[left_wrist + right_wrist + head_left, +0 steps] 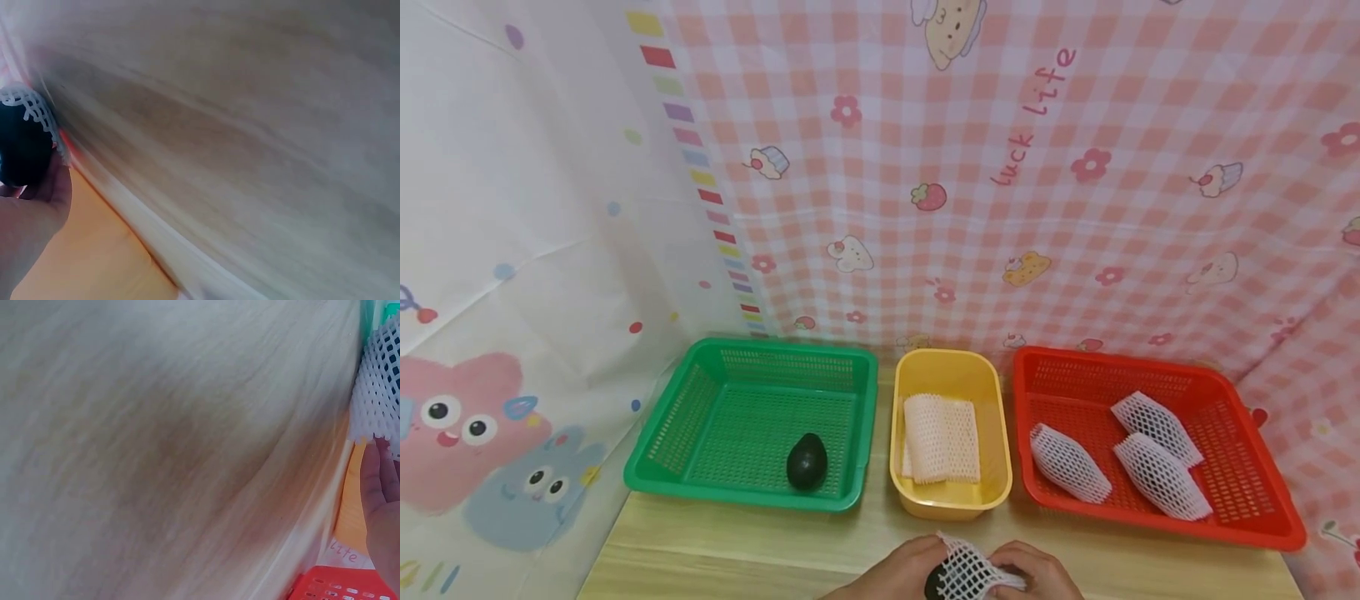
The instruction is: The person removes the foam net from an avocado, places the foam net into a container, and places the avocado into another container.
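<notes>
At the table's front edge, my left hand (901, 575) grips a dark avocado (933, 583), partly covered by a white foam net sleeve (967, 573). My right hand (1039, 572) pinches the gathered right end of that sleeve. In the left wrist view, fingers curl round the bare lower part of the avocado (24, 150), with the net over its top. The right wrist view has the sleeve (377, 387) at the fingertips of the right hand. Another bare avocado (807, 461) lies in the green basket (658, 485).
A yellow bin (952, 506) stands in the middle and holds flat foam sleeves (927, 437). In the red basket (1157, 527) on the right lie three net-wrapped items (1069, 463). Checked cloth hangs behind the baskets, and a white printed sheet hangs at the left.
</notes>
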Tool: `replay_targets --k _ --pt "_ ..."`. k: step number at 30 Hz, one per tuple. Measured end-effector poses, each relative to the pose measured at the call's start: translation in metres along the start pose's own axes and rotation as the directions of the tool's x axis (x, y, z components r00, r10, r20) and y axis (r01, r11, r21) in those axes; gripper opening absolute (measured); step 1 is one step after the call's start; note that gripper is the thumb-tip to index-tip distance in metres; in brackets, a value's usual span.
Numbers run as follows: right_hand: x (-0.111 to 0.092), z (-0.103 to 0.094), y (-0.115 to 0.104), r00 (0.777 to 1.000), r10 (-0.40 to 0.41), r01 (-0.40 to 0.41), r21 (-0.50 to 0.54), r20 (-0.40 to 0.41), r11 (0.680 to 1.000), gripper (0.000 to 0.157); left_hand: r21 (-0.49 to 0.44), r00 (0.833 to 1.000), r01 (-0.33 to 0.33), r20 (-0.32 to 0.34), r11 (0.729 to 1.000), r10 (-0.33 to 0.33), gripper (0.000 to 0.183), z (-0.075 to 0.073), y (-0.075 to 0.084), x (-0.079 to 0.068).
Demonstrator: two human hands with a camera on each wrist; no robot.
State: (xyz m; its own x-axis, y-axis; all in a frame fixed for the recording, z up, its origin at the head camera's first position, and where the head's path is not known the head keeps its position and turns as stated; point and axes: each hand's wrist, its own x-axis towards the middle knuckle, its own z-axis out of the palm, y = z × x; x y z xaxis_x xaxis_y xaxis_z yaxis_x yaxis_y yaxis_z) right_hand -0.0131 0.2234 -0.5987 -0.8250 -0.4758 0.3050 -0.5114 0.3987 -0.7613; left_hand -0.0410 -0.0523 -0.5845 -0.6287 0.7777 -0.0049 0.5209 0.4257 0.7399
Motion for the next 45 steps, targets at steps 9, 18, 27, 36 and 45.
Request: replay_targets --k 9,18,27,36,45 --pt "-0.001 -0.001 -0.002 0.999 0.054 -0.054 -0.009 -0.009 0.999 0.018 0.030 0.997 0.065 0.046 0.997 -0.066 0.063 -0.005 -0.001 -0.006" --pt "-0.006 -0.008 -0.004 0.991 0.131 -0.132 -0.028 -0.039 0.991 0.018 0.053 1.000 0.030 0.000 0.998 -0.030 0.074 -0.006 -0.007 -0.018" --pt "-0.007 -0.015 -0.008 0.988 0.133 -0.140 -0.080 -0.079 0.987 0.018 -0.109 0.992 0.122 -0.025 0.987 -0.125 0.072 -0.017 -0.004 -0.028" --pt "-0.008 -0.024 -0.022 0.951 0.277 -0.296 -0.142 -0.135 0.945 0.019 0.171 0.966 -0.076 -0.232 0.982 0.115 0.068 -0.025 -0.004 -0.041" --pt "-0.011 -0.036 -0.034 0.963 0.209 -0.230 -0.120 -0.168 0.966 0.020 0.186 0.940 -0.133 -0.287 0.974 0.183 0.079 -0.037 0.003 -0.050"
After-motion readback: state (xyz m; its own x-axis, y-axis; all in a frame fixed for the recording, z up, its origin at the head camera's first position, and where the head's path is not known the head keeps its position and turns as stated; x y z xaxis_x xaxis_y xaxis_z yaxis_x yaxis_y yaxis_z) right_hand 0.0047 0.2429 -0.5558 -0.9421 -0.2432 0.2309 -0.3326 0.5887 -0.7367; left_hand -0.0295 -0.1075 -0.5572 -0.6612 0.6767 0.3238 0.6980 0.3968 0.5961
